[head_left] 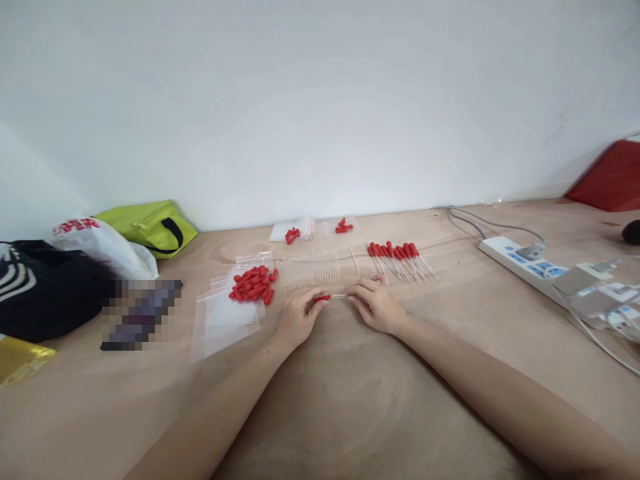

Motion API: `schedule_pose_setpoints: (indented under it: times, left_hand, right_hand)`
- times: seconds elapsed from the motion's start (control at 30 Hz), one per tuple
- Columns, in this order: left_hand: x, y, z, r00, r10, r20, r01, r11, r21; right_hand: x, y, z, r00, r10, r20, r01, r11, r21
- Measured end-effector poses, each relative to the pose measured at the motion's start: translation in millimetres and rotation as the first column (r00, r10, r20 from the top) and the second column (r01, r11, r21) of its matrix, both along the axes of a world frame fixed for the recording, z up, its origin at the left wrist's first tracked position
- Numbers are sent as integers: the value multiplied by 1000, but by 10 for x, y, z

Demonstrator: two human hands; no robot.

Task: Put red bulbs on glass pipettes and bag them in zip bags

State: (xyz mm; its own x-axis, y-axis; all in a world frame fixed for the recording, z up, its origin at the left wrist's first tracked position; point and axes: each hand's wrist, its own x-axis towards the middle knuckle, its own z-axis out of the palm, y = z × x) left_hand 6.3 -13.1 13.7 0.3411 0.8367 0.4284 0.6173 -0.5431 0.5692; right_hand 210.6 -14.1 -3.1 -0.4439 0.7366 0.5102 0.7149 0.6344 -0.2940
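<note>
Seemingly mid-joining, right of the red pile [253,285], the left hand [299,316] pinches a bulb [323,299], the right hand [376,305] a thin tube [339,296], likely calling for straight, gentle pushing.

On my feed, a pale wall [320,113] spans nine to two o'clock, faintly scuffed near two. I see soft light on it, brightest around twelve. A brown, swirl-patterned tabletop [320,413] stretches toward six.
</note>
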Motion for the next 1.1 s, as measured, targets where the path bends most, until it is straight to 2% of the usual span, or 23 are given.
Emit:
schedule_pose_setpoints:
  times: [0.17, 0.27, 0.5, 0.83, 1.1]
  left_hand:
    - [9, 2, 17, 997, -51, -61, 55, 997, 61]
    - [1, -3, 23, 995, -46, -87, 52, 997, 62]
    - [-15, 5, 16, 982, -147, -116, 153, 987, 42]
    - [-32, 8, -46, 976, -128, -177, 144, 986, 84]
    - [-36, -5, -115, 964, -146, -224, 192, 961, 201]
  right_hand:
    - [-21, -7, 7, 1000, 10, -6, -10, 1000, 5]
    - [-26, 1, -2, 1000, 15, 13, -16, 1000, 20]
    - [7, 55, -38, 997, 82, 0, -82, 997, 9]
    - [-29, -15, 13, 992, 64, 105, -70, 996, 59]
    - [-78, -84, 22, 993, 80, 84, -80, 997, 3]
